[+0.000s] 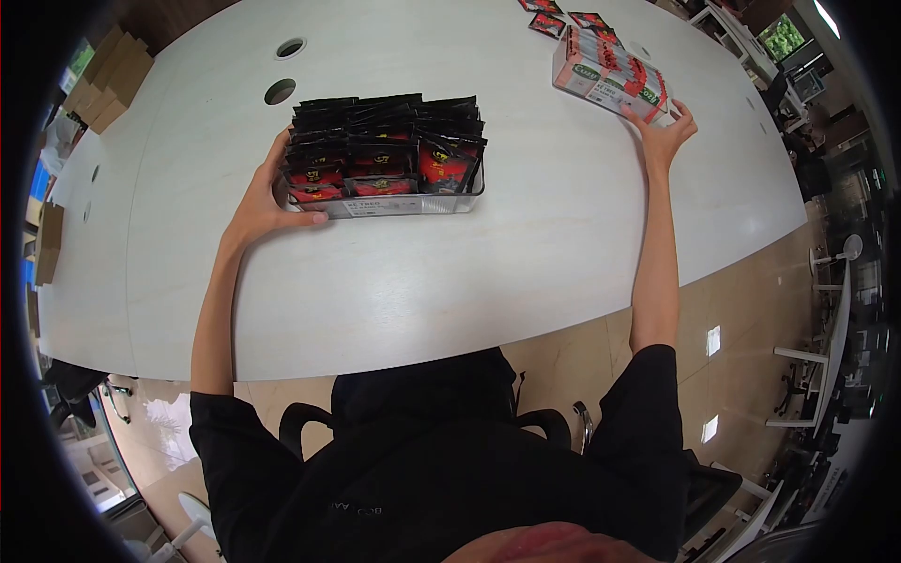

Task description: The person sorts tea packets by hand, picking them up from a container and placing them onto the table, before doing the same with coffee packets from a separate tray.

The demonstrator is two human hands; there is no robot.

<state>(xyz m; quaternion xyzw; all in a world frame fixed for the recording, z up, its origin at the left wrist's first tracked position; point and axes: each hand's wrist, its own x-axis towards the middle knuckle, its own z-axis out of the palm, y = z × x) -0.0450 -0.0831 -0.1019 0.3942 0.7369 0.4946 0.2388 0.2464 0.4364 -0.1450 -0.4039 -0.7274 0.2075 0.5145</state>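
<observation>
My left hand [263, 200] is wrapped round the left end of a clear plastic tray [446, 204], its thumb along the front wall and its other fingers partly hidden behind. Rows of black and red sachets [380, 158] stand packed upright in the tray, rising above its rim. Farther off to the right, my right hand [664, 141] grips the near right corner of a smaller clear box [593, 91] between thumb and fingers. That box has a green and white label and holds a row of red and white packets [619, 64]. Both containers rest on the white table.
Several loose red and black sachets [547, 23] lie beyond the smaller box. The white table [394, 291] has round cable holes [280, 91] at the far left. Cardboard boxes [111, 80] stand past its left edge, and a black chair [305, 427] is below me.
</observation>
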